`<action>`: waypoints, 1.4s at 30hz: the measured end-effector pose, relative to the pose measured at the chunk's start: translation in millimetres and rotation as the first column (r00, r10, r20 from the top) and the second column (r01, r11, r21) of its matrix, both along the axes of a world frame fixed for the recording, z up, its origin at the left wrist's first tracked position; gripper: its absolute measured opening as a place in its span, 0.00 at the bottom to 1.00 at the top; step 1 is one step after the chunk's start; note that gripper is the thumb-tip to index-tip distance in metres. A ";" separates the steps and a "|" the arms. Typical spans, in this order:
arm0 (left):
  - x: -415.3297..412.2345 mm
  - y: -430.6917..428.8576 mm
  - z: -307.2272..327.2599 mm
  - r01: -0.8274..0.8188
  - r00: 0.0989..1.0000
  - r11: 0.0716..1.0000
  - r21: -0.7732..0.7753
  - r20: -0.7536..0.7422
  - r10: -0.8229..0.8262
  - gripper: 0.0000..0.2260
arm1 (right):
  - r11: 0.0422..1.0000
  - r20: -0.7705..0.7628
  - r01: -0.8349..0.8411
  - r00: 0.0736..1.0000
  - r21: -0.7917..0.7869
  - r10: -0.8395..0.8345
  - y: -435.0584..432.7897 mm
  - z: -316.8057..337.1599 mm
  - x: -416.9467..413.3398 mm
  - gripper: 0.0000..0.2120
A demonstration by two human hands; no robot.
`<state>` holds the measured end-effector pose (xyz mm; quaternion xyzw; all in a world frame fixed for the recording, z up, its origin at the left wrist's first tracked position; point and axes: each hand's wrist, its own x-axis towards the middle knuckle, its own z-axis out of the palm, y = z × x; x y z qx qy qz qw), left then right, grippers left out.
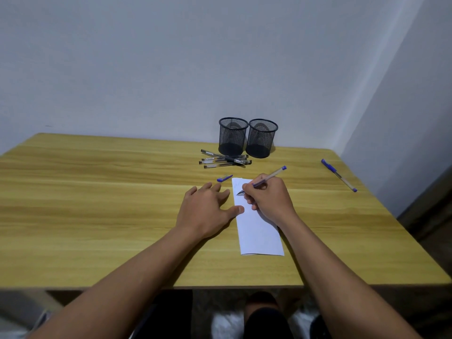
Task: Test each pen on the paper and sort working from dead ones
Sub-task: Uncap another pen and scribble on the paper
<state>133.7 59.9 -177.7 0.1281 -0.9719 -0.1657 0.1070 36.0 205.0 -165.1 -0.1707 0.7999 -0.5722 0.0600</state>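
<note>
Paper (259,231) sits on the surface (97,204) right in front of you. Your left hand (208,209) lies flat just left of it, fingers spread and thumb on its edge, I'd guess to stop it sliding. Your right hand (269,199) pinches a blue pen (266,178), tip down near the paper's far end. Its cap (224,178) waits just beyond the paper, with the pen pile (225,159) and two mesh cups (233,136) farther back, probably your sorting bins.

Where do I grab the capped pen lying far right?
Pinch the capped pen mid-barrel from above, fingers across it: it lies flat and diagonal on the table, alone, both sides free. The right hand is nearer but holds another pen.
</note>
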 end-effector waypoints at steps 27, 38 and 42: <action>-1.1 1.3 1.8 -0.007 1.000 1.000 0.011 -0.017 0.007 0.31 | 0.989 0.144 0.089 0.987 -0.118 -0.072 0.7 15.3 2.4 0.06; -41.5 -20.6 24.8 -0.263 0.937 0.926 0.270 -0.157 0.312 0.18 | 0.980 0.075 0.101 0.993 -0.169 -0.089 4.3 30.6 -4.3 0.07; -47.2 -17.6 16.0 -0.286 0.934 0.940 0.185 -0.167 0.317 0.10 | 0.972 0.097 0.094 0.992 -0.215 -0.075 9.1 33.9 -8.6 0.08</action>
